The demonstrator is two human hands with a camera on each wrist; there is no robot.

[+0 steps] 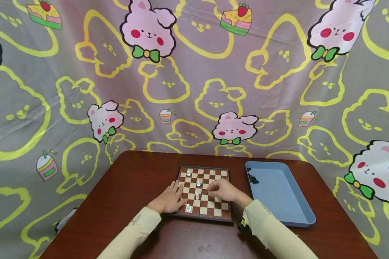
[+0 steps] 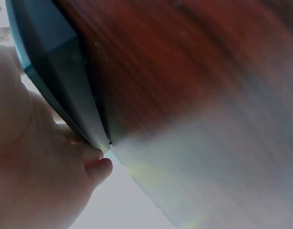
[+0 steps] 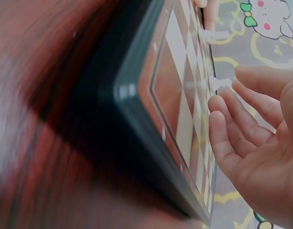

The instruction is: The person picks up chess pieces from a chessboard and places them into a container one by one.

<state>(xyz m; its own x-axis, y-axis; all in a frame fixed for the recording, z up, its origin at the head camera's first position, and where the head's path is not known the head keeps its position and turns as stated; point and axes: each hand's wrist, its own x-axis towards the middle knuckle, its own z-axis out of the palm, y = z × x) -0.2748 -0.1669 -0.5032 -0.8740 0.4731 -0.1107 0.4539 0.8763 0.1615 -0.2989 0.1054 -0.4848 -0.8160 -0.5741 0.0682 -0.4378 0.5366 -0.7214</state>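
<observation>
A brown and cream chessboard (image 1: 205,217) lies on the table. Across its left edge rests my left hand (image 1: 170,199), fingers extended; in the left wrist view the hand (image 2: 39,157) touches the board's dark side (image 2: 65,76). Over the middle of the board hovers my right hand (image 1: 225,190), fingers loosely bent. White chess pieces stand on the squares: one far left (image 1: 188,173), one mid-board (image 1: 198,183), a knight-like one (image 1: 197,196) and one near my left thumb (image 1: 188,208). In the right wrist view, the right fingertips (image 3: 222,119) appear close to a white piece (image 3: 222,83), with no grip visible.
A blue-grey tray (image 1: 280,194) stands right of the board, with several black pieces (image 1: 253,179) at its left side. The dark wooden table (image 1: 110,190) carries everything. A patterned curtain (image 1: 194,72) hangs behind and at both sides.
</observation>
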